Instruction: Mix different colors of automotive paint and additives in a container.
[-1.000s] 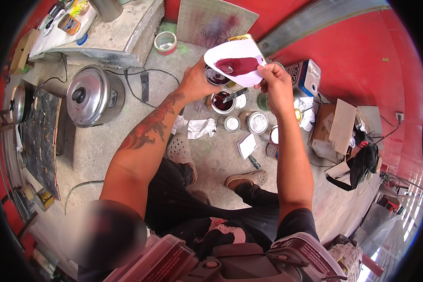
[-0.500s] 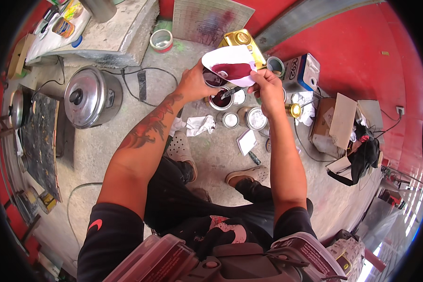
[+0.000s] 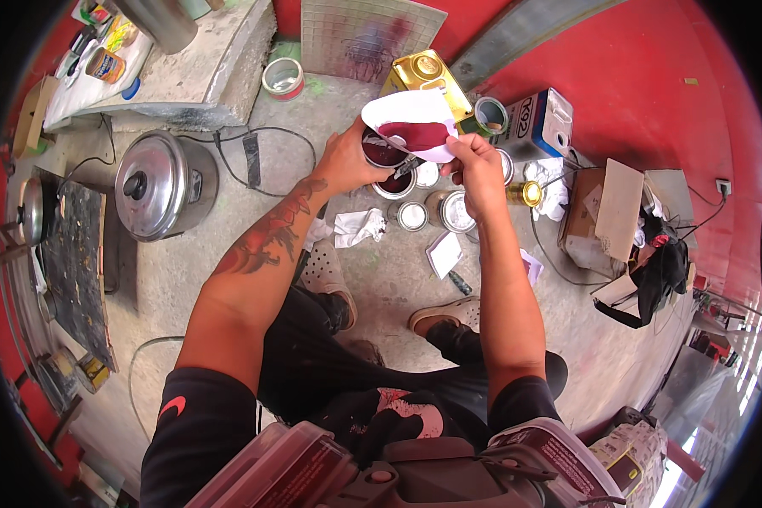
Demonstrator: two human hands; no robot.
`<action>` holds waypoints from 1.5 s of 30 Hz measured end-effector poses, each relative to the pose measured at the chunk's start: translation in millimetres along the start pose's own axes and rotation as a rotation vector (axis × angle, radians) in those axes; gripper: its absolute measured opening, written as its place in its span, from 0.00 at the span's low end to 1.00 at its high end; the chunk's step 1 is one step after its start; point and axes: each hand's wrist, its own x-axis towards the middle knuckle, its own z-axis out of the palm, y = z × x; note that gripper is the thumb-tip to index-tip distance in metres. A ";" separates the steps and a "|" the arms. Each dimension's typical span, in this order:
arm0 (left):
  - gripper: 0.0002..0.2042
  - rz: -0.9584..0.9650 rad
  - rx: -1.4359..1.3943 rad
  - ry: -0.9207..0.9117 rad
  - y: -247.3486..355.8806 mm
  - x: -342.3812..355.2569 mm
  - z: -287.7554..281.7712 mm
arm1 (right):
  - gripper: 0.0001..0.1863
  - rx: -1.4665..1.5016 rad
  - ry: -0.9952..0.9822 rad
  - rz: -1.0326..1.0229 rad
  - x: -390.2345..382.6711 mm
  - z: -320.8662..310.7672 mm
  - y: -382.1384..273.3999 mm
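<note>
My left hand is closed round the side of a container of dark red paint. Above its mouth, a curved white paper sheet bears a broad patch of dark red paint. The fingers of my right hand pinch the sheet's right edge. A dark narrow tool, of a kind I cannot make out, shows under the paper by my right fingers; whether they hold it is hidden. Below the held container, an open can with dark red paint inside stands on the floor.
Lidded cans and a crumpled white cloth lie near my feet. Behind the paper stand a gold tin and a white-and-blue tin. A metal pot is at left, a cardboard box at right, cables between.
Both hands have shifted slightly, the right one downward. The paper has dropped a little, and more dark red paint shows in the held container. The whole view has shifted slightly.
</note>
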 end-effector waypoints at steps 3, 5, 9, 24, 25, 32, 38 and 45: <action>0.45 -0.024 0.009 0.003 -1.9 -0.6 0.7 | 0.07 0.025 0.006 0.000 -1.0 -0.9 3.3; 0.46 -0.043 -0.016 -0.003 -1.7 -1.3 1.2 | 0.07 0.037 0.014 -0.003 -1.4 -2.0 5.3; 0.46 -0.055 -0.020 -0.006 -1.1 -1.6 0.9 | 0.06 0.051 0.011 0.018 -2.2 -3.6 7.8; 0.46 -0.066 -0.014 -0.005 -7.0 -1.3 -1.3 | 0.06 0.141 0.000 0.036 -5.6 -0.5 16.8; 0.46 -0.069 -0.010 -0.001 -7.1 -1.6 -1.1 | 0.06 0.145 0.002 0.033 -5.6 -0.1 16.9; 0.45 -0.072 -0.032 -0.001 -5.8 -1.8 -3.3 | 0.07 0.157 -0.007 0.032 -5.6 -1.7 19.6; 0.43 -0.090 -0.074 0.023 -1.1 -1.9 -6.6 | 0.07 0.189 -0.007 0.052 -8.6 -2.6 21.6; 0.42 -0.116 -0.088 0.044 -17.5 0.4 -22.6 | 0.07 0.275 0.012 0.056 -14.8 -9.4 42.5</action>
